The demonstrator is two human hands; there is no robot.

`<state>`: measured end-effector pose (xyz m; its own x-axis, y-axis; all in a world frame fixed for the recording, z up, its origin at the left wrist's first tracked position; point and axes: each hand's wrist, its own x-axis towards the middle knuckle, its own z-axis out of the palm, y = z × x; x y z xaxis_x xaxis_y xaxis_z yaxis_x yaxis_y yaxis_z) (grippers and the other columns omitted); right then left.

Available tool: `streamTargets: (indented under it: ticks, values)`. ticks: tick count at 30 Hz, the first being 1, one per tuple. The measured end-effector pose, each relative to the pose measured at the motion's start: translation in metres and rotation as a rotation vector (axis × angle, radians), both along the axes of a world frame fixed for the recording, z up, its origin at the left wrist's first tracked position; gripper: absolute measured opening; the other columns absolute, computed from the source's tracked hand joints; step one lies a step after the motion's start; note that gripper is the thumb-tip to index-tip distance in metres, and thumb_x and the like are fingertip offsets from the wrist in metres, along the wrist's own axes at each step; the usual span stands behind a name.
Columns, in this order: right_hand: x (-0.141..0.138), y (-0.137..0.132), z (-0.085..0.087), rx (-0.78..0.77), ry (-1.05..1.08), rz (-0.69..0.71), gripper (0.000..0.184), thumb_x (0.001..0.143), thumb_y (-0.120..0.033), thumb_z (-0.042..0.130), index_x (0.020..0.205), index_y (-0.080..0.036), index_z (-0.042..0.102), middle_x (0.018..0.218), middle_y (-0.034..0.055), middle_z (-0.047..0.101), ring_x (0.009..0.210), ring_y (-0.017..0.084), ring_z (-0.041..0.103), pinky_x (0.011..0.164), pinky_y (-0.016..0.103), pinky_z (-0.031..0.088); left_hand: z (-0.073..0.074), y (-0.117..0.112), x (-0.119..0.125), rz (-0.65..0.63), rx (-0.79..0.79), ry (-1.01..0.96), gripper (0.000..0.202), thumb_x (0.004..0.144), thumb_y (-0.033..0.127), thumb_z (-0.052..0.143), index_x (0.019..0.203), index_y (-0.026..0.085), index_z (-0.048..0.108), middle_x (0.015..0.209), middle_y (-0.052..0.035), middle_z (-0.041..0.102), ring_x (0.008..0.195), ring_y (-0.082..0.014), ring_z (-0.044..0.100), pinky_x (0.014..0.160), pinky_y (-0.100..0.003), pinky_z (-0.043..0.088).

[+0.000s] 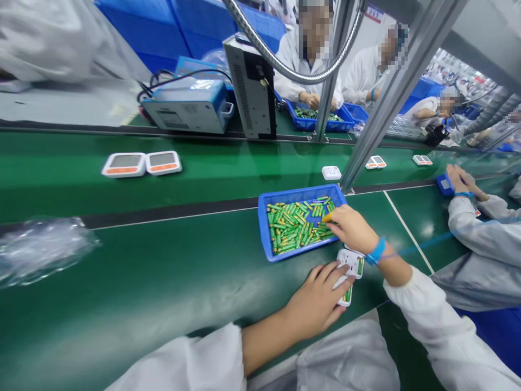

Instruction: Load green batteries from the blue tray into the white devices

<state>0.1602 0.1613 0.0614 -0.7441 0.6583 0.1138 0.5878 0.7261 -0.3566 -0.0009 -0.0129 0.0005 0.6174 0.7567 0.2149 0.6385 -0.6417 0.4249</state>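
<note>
A blue tray [264, 239] holding several green and yellow batteries [293, 228] sits on the green bench in front of me. My right hand [352, 228] reaches into the tray's right side, fingers pinched on a battery; a blue strap circles its wrist. My left hand [315, 301] rests on a small white device [348, 296] lying back-up with a green battery in its open compartment. A second white device [353, 262] lies just beyond it, beside the tray.
Two white devices with orange bars [140, 163] lie on the green conveyor belt [203, 168], others further right [375, 162]. A crumpled clear bag [38, 247] lies at left. A metal frame post [386, 103] rises behind the tray. A neighbouring person's hand [462, 179] works at right; other people sit opposite.
</note>
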Motion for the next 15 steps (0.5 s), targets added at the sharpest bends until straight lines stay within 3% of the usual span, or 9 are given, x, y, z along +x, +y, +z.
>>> streamTargets:
  ticks: [3,7,11,15]
  values:
    - [-0.044,0.034,-0.001,0.017,-0.194,0.172,0.018,0.096,-0.002,0.074,0.101,-0.017,0.081,0.102,0.0109,0.081,0.101,0.026,0.075,0.102,0.040,0.056,0.000,0.000,0.000,0.000,0.012,-0.009,0.060,0.109,0.045,0.066,0.162,0.022,0.052,0.168,-0.0128,0.052,0.156,-0.0371,0.042,0.124,-0.053,0.039]
    - [-0.068,0.045,-0.001,-0.014,-0.368,0.215,0.026,0.084,0.006,0.079,0.092,-0.018,0.080,0.092,0.0090,0.081,0.091,0.024,0.077,0.086,0.032,0.056,-0.003,0.000,0.000,0.003,0.006,-0.029,0.063,0.108,0.046,0.068,0.163,0.023,0.050,0.169,-0.0117,0.051,0.155,-0.0368,0.042,0.124,-0.054,0.039]
    - [-0.063,0.045,0.012,-0.045,-0.402,0.172,0.020,0.084,0.000,0.083,0.086,-0.019,0.078,0.083,0.0064,0.079,0.082,0.024,0.075,0.079,0.031,0.054,-0.009,0.000,0.002,-0.007,-0.007,-0.040,0.063,0.107,0.045,0.069,0.163,0.024,0.051,0.170,-0.0111,0.049,0.157,-0.0371,0.041,0.126,-0.056,0.038]
    - [-0.024,0.016,0.044,-0.012,-0.070,0.004,0.008,0.097,-0.015,0.077,0.099,-0.023,0.079,0.094,0.0046,0.080,0.089,0.024,0.076,0.086,0.035,0.059,-0.016,0.000,0.004,0.008,-0.022,-0.043,0.067,0.103,0.041,0.073,0.164,0.027,0.050,0.178,-0.0119,0.039,0.161,-0.0374,0.037,0.127,-0.056,0.038]
